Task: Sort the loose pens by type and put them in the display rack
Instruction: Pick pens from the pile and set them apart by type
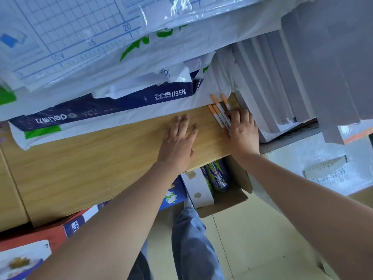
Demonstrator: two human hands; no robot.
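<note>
Several white pens with orange caps (pixel 218 110) lie side by side on the wooden shelf top (pixel 101 154), near its right end. My right hand (pixel 242 132) lies over their near ends, fingers fairly straight and touching them; the orange caps stick out beyond my fingertips. My left hand (pixel 178 142) rests flat on the wood just left of the pens, fingers spread, holding nothing. No display rack is in view.
Packs of paper in white and blue wrapping (pixel 113 102) are stacked behind the shelf top. White boxes or paper reams (pixel 282 93) stand to the right of the pens. Below the shelf edge an open cardboard box (pixel 228 190) holds packaged goods. A red box (pixel 36 237) sits lower left.
</note>
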